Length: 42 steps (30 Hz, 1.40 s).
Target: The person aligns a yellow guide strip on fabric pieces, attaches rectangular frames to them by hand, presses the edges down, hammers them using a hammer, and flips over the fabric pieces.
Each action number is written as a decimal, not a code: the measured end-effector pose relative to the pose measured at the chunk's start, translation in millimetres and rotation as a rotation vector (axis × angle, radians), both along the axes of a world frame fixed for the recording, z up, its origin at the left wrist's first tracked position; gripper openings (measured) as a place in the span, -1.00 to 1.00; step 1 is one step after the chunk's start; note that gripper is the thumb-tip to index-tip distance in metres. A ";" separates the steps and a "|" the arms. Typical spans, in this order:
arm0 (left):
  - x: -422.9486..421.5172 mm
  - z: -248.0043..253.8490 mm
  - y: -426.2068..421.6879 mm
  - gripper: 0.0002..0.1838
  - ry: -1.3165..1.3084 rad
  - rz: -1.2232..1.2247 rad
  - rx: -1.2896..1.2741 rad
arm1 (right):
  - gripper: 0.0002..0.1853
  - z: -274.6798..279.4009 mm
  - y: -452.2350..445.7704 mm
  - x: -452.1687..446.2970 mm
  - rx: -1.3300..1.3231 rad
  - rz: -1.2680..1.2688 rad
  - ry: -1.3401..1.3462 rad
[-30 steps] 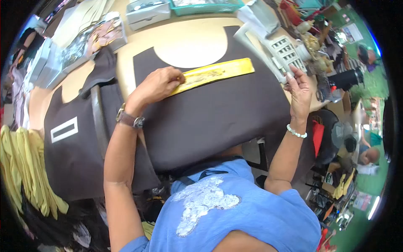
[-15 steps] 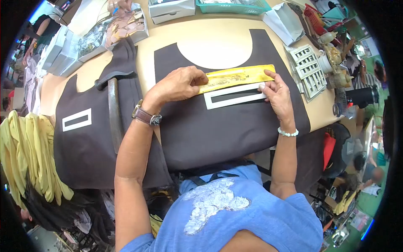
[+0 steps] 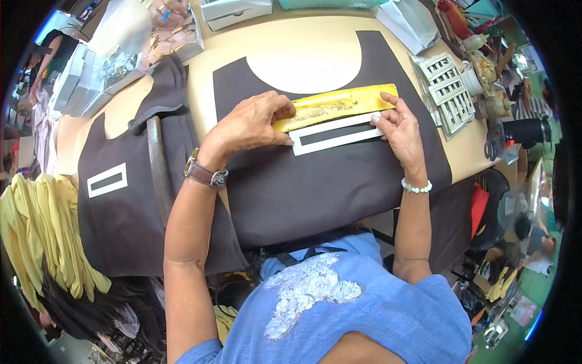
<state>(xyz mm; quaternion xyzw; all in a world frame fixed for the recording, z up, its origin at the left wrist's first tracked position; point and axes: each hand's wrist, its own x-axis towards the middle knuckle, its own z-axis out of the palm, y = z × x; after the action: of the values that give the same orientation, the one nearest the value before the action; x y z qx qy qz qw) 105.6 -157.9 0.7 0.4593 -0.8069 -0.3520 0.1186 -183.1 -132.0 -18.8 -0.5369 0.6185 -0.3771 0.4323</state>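
A dark brown fabric piece [image 3: 291,200] with a curved cutout lies on the table before me. Across it lies a yellow strip [image 3: 339,105], and just below the strip is a white rectangular frame [image 3: 333,144] with a long slot. My left hand [image 3: 253,121] is closed at the left ends of both, its thumb by the frame's left corner. My right hand [image 3: 400,128] pinches the frame's right end, with a fingertip on the strip's right end. To the left, a second white frame [image 3: 107,180] lies on another dark piece [image 3: 121,236].
A hammer [image 3: 157,164] rests on the left fabric. Stacked white slotted frames [image 3: 448,91] lie at the right. White boxes [image 3: 236,12] line the back edge. Yellow cloths [image 3: 51,236] hang at the left. Another person's hand [image 3: 173,11] is over a box at the back left.
My right hand has come from the stack at the right to the yellow strip, bringing a white frame. My left thumb has moved down to the frame's left corner.
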 end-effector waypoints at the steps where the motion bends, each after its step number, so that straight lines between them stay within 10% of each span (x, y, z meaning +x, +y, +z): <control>1: -0.9 0.2 0.7 -0.52 0.003 0.002 -0.007 | -0.45 -0.9 -0.3 0.3 0.002 -0.002 -0.008; 35: -6.4 0.1 4.7 -0.52 -0.016 0.029 -0.008 | -0.62 -0.9 21.2 0.0 -0.179 -0.167 0.189; 42: -21.7 19.5 22.8 -0.66 -0.260 -0.003 -0.188 | -0.88 -8.0 30.2 9.7 -0.533 0.112 1.097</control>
<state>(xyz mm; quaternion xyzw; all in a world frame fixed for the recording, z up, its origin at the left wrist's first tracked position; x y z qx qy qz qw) 83.9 -135.1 20.2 0.4865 -0.8456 -0.2128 0.0551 -173.4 -101.8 -26.8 -0.7742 0.6062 -0.1640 -0.0791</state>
